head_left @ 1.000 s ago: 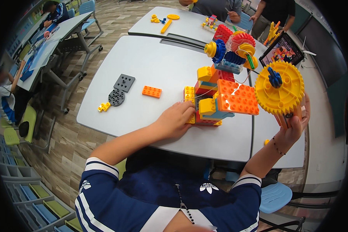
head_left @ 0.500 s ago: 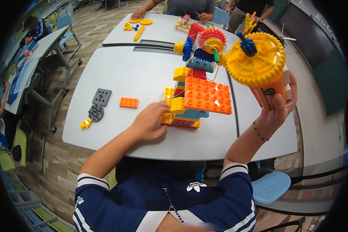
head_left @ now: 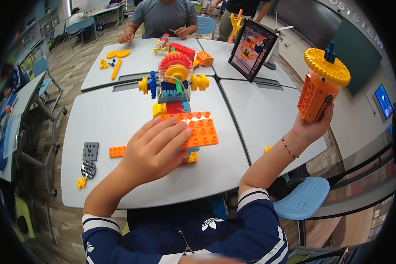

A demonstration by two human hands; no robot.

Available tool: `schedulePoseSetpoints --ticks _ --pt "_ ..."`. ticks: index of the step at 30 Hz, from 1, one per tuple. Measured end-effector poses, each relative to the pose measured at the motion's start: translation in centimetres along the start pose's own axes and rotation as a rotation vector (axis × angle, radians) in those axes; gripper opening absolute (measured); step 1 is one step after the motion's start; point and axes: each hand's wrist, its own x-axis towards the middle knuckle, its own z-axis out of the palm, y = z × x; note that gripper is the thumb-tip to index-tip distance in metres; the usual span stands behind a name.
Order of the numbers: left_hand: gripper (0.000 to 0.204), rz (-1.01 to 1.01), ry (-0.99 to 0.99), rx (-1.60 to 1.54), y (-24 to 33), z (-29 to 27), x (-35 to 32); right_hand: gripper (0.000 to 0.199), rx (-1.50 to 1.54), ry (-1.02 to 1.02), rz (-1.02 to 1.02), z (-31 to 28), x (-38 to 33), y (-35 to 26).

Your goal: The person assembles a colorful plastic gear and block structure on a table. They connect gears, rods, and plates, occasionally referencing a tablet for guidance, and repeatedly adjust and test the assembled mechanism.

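My right hand (head_left: 313,122), raised at the right, is closed around the lower end of an orange motor block (head_left: 316,94). On top of that block sits a large yellow gear wheel (head_left: 325,68) with a blue axle piece (head_left: 330,52) sticking up. Fingers stretched out, my left hand (head_left: 152,152) lies over the left part of an orange studded brick plate (head_left: 202,130). The plate belongs to a tall toy-brick model (head_left: 174,108) with red, blue and yellow gears, standing on the table. My hand hides much of the model's base.
Left on the table (head_left: 198,180) lie a grey square plate (head_left: 90,151), a grey round plate (head_left: 88,169), a yellow piece (head_left: 81,183) and an orange brick (head_left: 117,152). A tablet (head_left: 249,50) stands at the back right. Across the table sits a person (head_left: 165,20).
My left hand has moved from beside the model's base up onto the orange plate. The motor block in my right hand is farther right, apart from the model. The view has shifted.
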Motion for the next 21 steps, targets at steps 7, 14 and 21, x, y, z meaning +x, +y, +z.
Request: schedulePoseSetpoints --ticks 7,14,21 --pt "0.035 0.034 0.083 -0.003 -0.6 1.1 -0.3 0.034 -0.122 0.026 0.020 -2.4 2.9 2.2" --pt "0.029 0.023 0.113 0.018 -0.3 1.5 -0.2 0.037 -0.225 -0.002 0.216 -3.5 3.7 7.9" --pt "0.028 -0.013 0.106 0.022 -0.2 1.5 -0.3 0.045 -0.445 -0.220 0.515 -4.1 0.4 17.0"
